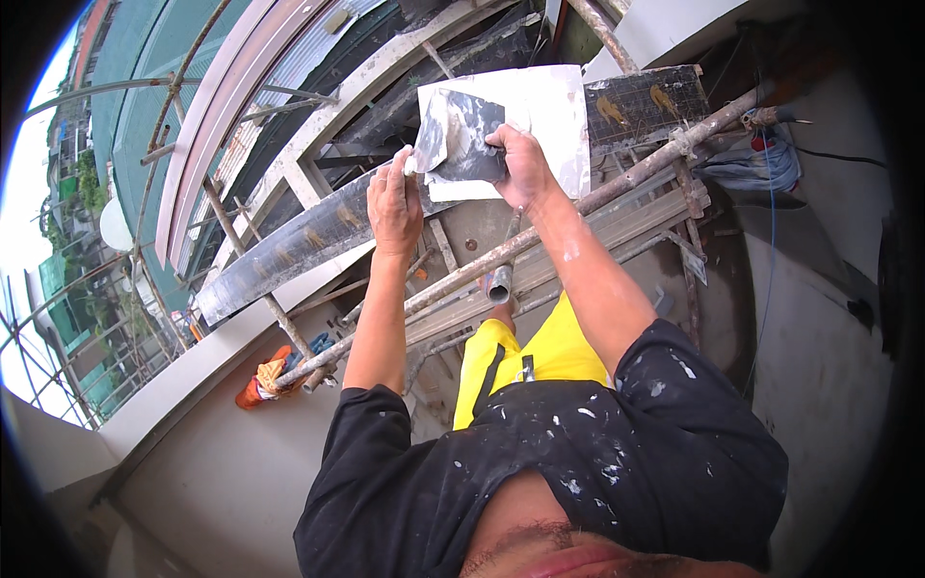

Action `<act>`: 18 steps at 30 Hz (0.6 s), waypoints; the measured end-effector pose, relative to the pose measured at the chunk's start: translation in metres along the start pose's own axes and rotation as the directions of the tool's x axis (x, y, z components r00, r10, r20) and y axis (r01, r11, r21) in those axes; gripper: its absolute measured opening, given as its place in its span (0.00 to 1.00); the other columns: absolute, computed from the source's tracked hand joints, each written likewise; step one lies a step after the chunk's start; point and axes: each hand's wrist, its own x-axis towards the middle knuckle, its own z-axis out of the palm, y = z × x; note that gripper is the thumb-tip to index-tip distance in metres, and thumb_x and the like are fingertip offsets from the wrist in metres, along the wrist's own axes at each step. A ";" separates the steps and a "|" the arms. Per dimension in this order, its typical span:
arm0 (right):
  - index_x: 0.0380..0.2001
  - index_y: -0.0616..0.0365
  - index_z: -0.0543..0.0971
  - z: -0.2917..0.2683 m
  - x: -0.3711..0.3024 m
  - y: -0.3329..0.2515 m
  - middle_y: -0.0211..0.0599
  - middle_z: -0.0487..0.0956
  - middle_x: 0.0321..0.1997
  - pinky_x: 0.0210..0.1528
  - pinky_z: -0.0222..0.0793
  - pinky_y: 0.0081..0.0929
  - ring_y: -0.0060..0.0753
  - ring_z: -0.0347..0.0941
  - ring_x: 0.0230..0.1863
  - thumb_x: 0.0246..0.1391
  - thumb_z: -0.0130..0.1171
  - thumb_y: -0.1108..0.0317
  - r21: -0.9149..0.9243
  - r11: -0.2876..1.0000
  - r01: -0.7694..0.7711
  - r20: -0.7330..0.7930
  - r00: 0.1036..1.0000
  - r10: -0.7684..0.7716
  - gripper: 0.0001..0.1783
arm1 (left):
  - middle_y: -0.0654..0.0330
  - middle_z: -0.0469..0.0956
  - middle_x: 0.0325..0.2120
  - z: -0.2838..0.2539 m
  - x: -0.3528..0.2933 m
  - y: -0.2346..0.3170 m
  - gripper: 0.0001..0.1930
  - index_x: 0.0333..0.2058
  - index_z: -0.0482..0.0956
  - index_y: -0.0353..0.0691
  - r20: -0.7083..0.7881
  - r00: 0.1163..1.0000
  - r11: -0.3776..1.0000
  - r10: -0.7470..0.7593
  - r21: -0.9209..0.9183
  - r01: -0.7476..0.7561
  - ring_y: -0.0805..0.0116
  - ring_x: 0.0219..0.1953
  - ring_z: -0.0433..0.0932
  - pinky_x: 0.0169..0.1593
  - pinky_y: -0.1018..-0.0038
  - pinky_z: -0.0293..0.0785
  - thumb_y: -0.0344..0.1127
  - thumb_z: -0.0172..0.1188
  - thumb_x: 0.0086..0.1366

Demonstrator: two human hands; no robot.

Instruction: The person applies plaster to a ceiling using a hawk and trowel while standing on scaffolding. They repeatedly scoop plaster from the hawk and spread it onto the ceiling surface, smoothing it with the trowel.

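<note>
A dark grey sheet of sandpaper (pixel 462 130), smeared with white, is held in front of me at arm's length. Its left edge is folded over and shows a pale back. My right hand (pixel 528 169) grips its right side, thumb on top and the other fingers mostly hidden. At the left edge, my left hand (pixel 395 207) has its fingertips pressed together on the folded part. A white rectangular board or sheet (pixel 559 106) is directly behind the sandpaper, over a long dark plank (pixel 323 231). What supports the white piece is hidden.
A paint-spotted scaffold pole (pixel 617 197) crosses in front of me, above light wooden planks (pixel 568 246). An open pipe end (pixel 499 287) points my way. Orange cloth (pixel 258 383) lies left; greyish-blue cloth (pixel 756 169) and a blue cord (pixel 771 226) hang right. Roofs lie beyond.
</note>
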 end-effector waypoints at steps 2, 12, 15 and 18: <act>0.36 0.57 0.73 0.008 -0.003 -0.013 0.33 0.74 0.35 0.39 0.80 0.34 0.29 0.75 0.35 0.55 0.53 0.75 -0.027 0.999 0.031 0.046 0.998 -0.030 0.05 | 0.55 0.77 0.39 -0.009 0.006 0.004 0.26 0.60 0.73 0.45 -0.004 1.000 0.999 -0.005 0.037 0.005 0.53 0.43 0.76 0.48 0.60 0.71 0.23 0.59 0.63; 0.45 0.58 0.73 0.035 -0.029 -0.086 0.35 0.78 0.41 0.41 0.81 0.32 0.31 0.80 0.40 0.59 0.51 0.77 -0.094 0.982 0.164 0.178 0.973 -0.145 0.11 | 0.55 0.77 0.36 -0.037 0.005 0.004 0.20 0.61 0.72 0.43 0.087 0.962 0.966 -0.259 0.024 0.258 0.54 0.38 0.76 0.45 0.59 0.72 0.36 0.55 0.72; 0.56 0.56 0.67 0.034 -0.046 -0.129 0.37 0.78 0.47 0.47 0.80 0.34 0.33 0.80 0.44 0.62 0.49 0.77 -0.173 0.945 0.278 0.340 0.917 -0.208 0.18 | 0.61 0.74 0.28 -0.045 -0.002 0.011 0.16 0.56 0.73 0.43 0.293 0.807 0.635 -0.513 -0.502 0.587 0.69 0.26 0.74 0.31 0.71 0.71 0.44 0.50 0.76; 0.56 0.56 0.64 0.059 -0.069 -0.153 0.37 0.78 0.50 0.51 0.78 0.34 0.31 0.80 0.47 0.65 0.51 0.77 -0.267 0.892 0.365 0.372 0.893 -0.254 0.18 | 0.66 0.71 0.24 -0.079 0.001 0.061 0.13 0.46 0.72 0.45 0.595 0.636 0.218 -0.491 -0.623 0.751 0.79 0.19 0.68 0.22 0.81 0.63 0.48 0.47 0.77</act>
